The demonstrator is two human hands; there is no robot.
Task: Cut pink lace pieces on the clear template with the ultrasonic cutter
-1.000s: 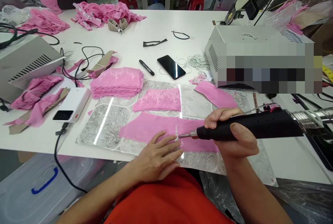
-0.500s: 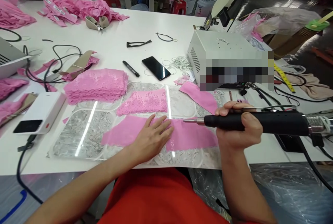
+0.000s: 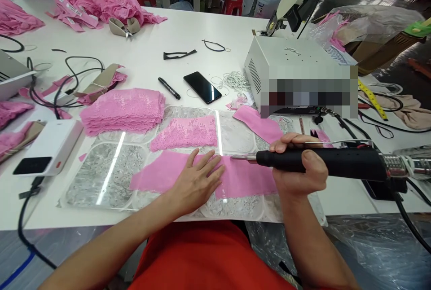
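Note:
My left hand (image 3: 197,182) lies flat with fingers spread on the pink fabric pieces (image 3: 158,174), pressing them onto the grey marbled mat (image 3: 101,175). In my right hand (image 3: 301,171) is a black corded handheld tool with a slim metal tip (image 3: 323,163), held level. Its tip points left and sits at the upper edge of the right fabric piece (image 3: 245,182), a little right of my left fingertips. Whether the tip touches the fabric I cannot tell. Just above lies a pink lace piece (image 3: 188,132). A stack of pink lace pieces (image 3: 124,110) is at upper left.
A grey metal box (image 3: 286,56) with cables stands at right, behind a pink strip (image 3: 259,124). A phone (image 3: 202,87), a marker (image 3: 169,88) and white cord (image 3: 235,80) lie beyond the mat. A white power bank (image 3: 50,148) sits left. Pink garments (image 3: 114,9) are heaped at the back.
My right hand has moved the tool left along the fabric's upper edge, closer to my left hand. My left hand stays in place. A blurred pink cloth has shifted at the far left.

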